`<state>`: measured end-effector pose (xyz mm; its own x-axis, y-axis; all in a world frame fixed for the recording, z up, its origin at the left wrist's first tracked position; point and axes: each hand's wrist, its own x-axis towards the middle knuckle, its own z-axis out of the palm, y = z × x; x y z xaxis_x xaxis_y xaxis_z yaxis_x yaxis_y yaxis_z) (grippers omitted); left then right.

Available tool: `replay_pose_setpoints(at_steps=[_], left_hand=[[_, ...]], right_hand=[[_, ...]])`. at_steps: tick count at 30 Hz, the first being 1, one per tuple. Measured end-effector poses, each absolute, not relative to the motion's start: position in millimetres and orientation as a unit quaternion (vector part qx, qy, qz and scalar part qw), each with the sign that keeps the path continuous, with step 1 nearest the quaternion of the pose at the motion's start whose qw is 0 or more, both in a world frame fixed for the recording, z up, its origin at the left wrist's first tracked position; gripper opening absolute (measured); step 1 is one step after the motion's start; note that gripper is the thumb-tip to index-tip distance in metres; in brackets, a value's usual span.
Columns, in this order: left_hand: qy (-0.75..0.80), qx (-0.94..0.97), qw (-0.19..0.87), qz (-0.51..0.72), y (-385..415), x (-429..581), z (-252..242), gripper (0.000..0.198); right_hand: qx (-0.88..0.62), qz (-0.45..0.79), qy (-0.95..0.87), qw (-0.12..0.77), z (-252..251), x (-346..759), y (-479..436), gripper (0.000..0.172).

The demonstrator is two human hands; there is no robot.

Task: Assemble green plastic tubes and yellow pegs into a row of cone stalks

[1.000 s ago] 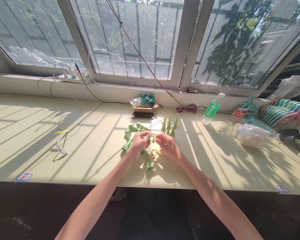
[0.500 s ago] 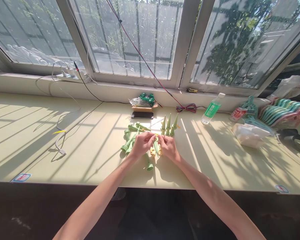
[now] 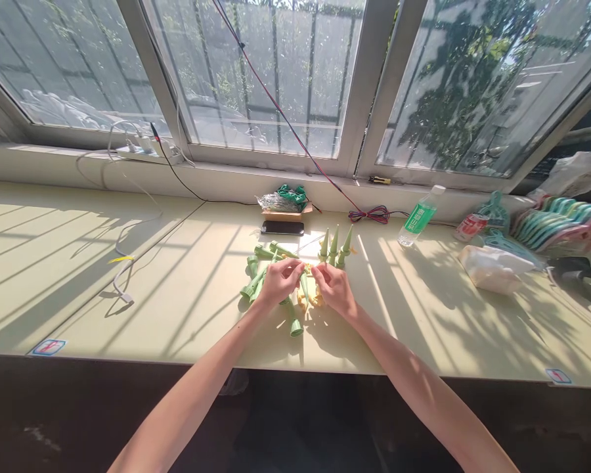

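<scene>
My left hand (image 3: 282, 279) is closed at the fingertips on a green cone-shaped plastic piece (image 3: 305, 289), which hangs point down between my hands. Close beside it, my right hand (image 3: 335, 288) has thumb and fingers pinched together; what they hold is too small to make out. Small yellow pieces (image 3: 311, 301) lie on the table under and between the hands. Several more green cones (image 3: 251, 286) lie in a loose heap left of my left hand, and one (image 3: 296, 326) lies in front. Behind my right hand, three green cones (image 3: 333, 244) stand upright, points up.
A phone (image 3: 282, 228) lies before a small cardboard box (image 3: 282, 215) holding clear and green plastic. To the right are a tilted bottle (image 3: 418, 218), a red-and-white can (image 3: 471, 226), a tissue pack (image 3: 495, 268) and hangers (image 3: 554, 223). A white cable (image 3: 121, 263) trails at left.
The gap between my fingertips has widened slightly, and the hanging cone has shifted a little toward my left hand. The whole view has moved slightly.
</scene>
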<state>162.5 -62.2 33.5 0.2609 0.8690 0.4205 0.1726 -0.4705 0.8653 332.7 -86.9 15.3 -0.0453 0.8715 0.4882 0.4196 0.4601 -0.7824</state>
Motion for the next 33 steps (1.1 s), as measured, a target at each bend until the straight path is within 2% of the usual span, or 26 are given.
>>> replay_pose_setpoints(at_steps=[3,7,15,20,28,33], left_hand=[[0.39,0.661,0.416,0.488,-60,161,34,0.032],[0.399,0.613,0.461,0.503,-56,162,34,0.033],[0.395,0.596,0.498,0.491,-59,162,38,0.032],[0.386,0.607,0.501,0.482,-61,163,37,0.034],[0.378,0.671,0.399,0.497,-59,161,27,0.032],[0.359,0.726,0.31,0.499,-61,161,27,0.028]], right_hand=[[-0.445,0.189,-0.726,0.488,16,338,-86,0.032],[-0.423,0.161,-0.76,0.465,15,341,-84,0.033],[-0.414,0.143,-0.766,0.471,19,339,-88,0.028],[-0.387,0.143,-0.783,0.466,18,340,-87,0.034],[-0.431,0.187,-0.744,0.475,18,336,-90,0.038],[-0.451,0.288,-0.694,0.482,20,332,-91,0.038]])
